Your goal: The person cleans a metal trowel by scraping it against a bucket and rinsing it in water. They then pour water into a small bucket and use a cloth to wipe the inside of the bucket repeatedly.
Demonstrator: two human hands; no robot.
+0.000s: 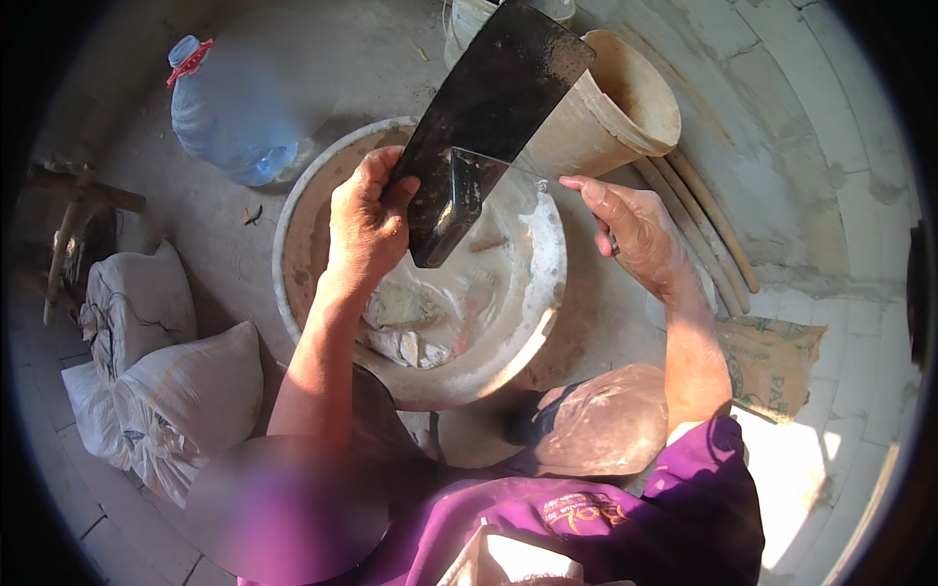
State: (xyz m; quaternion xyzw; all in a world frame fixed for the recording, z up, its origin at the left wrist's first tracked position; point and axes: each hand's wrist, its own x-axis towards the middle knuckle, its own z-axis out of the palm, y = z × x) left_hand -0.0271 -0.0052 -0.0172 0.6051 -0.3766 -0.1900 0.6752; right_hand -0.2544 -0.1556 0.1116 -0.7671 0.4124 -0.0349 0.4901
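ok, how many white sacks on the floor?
3. All sit left of the basin: upper sack, a larger sack right of and below it, and a third sack, partly hidden, at far left. More may be hidden behind the person's blurred knee.

The left hand (pixel 366 220) grips a broad dark blade (pixel 489 117) that slants up and away, closing off the space just right of it. The right hand (pixel 635 230) holds a clear sheet (pixel 508 195) touching the blade, so little gap lies between the hands. Below both, the round basin (pixel 293 225) stays open down to pale lumps (pixel 410 322) at its bottom. Beyond the right hand a tan bucket (pixel 616 107) and leaning sticks (pixel 703 225) block the way. Well left of the left hand stand a water bottle (pixel 234 107) and white sacks (pixel 166 371), with bare floor (pixel 195 205) between them.
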